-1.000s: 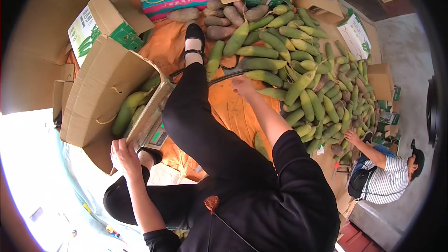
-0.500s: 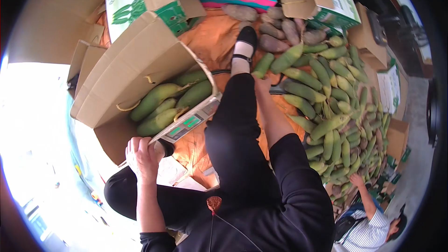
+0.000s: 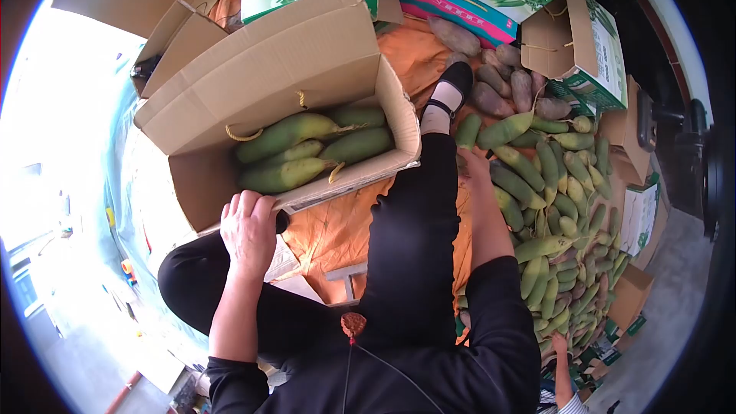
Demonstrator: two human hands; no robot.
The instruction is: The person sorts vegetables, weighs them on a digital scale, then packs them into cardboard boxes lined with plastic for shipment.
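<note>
A seated person in black works barehanded between an open cardboard carton (image 3: 253, 57) and a broad pile of green radishes (image 3: 540, 249) heaped beside an orange sheet (image 3: 330, 222). The left hand (image 3: 249, 234) is curled over the carton's near edge, fingers closed on the cardboard at the corner closest to the body. The right hand (image 3: 477, 167) is down at the pile's near side, beyond the knee, just by the blunt end of one green radish (image 3: 468, 131); its fingertips are hidden, so how far they are open, and whether they have hold of anything, cannot be told. Several radishes (image 3: 287, 134) lie on their sides in the carton, among yellow rope handles (image 3: 244, 136). The roots look firm, stiff and fairly weighty, with smooth skins that could turn slippery if damp, and would be best held around the thick middle, since the thin tails may snap and a hard knock could bruise or crack the flesh. The carton, by contrast, looks light, its walls liable to flex. Purplish roots (image 3: 491, 97) rest near the shoe (image 3: 447, 94), while a co-worker's hand (image 3: 560, 343) reaches to the heap's lower right.
</note>
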